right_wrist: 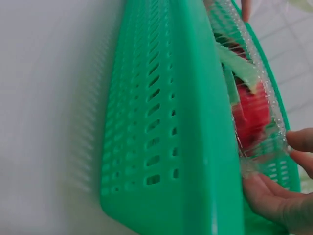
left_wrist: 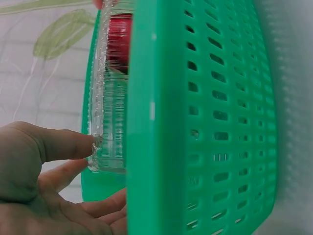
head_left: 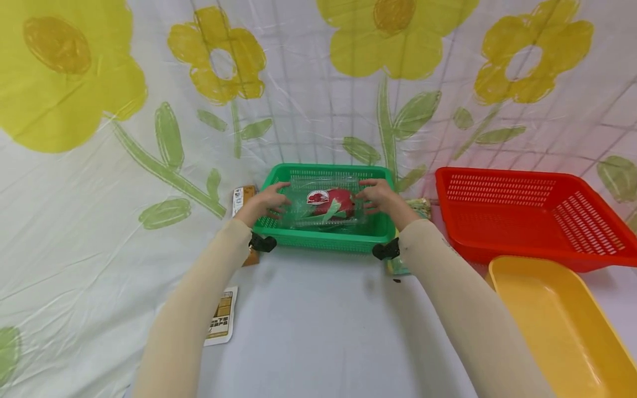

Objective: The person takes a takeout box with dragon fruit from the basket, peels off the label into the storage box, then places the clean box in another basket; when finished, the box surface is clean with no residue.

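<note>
A clear plastic box with a red-and-white round label lies in the green basket. Through its walls shows a red fruit with green scales, which looks like a dragon fruit. My left hand pinches the box's left end, thumb on the rim and forefinger just below in the left wrist view. At the opposite end my right hand pinches a corner between thumb and forefinger. The basket's wall hides some of the left fingers and the underside of the box.
Right of the green basket stands a red basket, with a yellow tray before it. Brown packaging sits beside the left forearm, and a white-and-brown packet lies nearer. Another packet is partly under the right arm. Behind hangs a flowered sheet.
</note>
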A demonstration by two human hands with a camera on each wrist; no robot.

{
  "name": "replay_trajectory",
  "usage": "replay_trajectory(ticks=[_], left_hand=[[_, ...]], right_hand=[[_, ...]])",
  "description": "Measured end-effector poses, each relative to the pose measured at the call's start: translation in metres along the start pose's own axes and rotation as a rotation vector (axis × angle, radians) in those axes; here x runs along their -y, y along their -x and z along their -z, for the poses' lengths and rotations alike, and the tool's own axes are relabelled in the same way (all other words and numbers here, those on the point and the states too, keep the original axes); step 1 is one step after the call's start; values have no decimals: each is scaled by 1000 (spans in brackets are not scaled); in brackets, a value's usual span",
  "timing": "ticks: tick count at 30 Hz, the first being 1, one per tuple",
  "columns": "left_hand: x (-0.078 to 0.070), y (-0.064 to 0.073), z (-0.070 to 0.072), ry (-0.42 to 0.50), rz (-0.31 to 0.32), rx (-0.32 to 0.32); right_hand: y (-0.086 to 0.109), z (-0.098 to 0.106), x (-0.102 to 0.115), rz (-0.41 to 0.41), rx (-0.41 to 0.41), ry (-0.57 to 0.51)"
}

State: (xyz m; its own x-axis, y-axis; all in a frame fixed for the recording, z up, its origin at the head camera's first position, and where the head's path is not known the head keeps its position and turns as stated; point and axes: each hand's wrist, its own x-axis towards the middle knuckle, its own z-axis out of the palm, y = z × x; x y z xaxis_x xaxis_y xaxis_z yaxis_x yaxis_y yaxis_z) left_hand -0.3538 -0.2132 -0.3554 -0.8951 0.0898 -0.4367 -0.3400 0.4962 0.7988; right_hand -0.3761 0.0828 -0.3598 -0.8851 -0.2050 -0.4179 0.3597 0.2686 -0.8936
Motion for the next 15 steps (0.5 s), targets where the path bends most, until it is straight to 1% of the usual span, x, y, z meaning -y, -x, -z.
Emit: replay_trajectory(ticks=[4,7,11,15], left_hand=[[-3,4,4,22,-5,14],[-5,8,9,66,-18,32],[-9,14,14,95,-55,55],[-14,26,20,118,-94,76]], right_hand=[[3,2,3,5,20,14],[5,6,5,5,33,-4],[12,14,10,13,53,-58],[24,26,18,54,112,-86]])
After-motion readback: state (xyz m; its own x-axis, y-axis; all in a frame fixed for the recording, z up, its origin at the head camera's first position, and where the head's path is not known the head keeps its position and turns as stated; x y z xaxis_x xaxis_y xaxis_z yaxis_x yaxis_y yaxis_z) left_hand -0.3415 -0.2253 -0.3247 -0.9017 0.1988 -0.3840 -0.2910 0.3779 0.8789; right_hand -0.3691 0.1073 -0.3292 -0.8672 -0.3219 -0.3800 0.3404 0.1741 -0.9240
